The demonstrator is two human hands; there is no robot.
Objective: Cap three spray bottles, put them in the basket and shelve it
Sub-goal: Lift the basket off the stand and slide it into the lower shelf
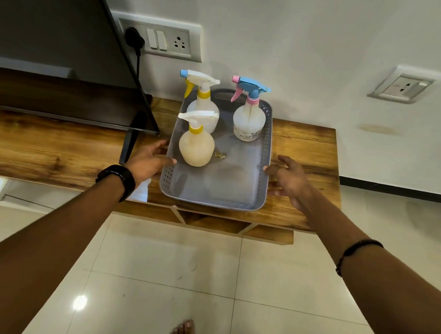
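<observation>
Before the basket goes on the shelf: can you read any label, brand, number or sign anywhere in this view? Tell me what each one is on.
No text can be read in this view.
Dark print low on the blue-topped spray bottle: too small and blurred to read.
Other two spray bottles, grey basket: no lettering visible.
Switch panel, wall socket, wristwatch: no readable marking.

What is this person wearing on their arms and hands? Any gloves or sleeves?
No gloves and no sleeves in view: both forearms are bare. The left hand has a black watch with a dark band strapped at the wrist. The right hand is bare, with a thin black beaded bracelet further up the forearm. No rings can be made out.
</observation>
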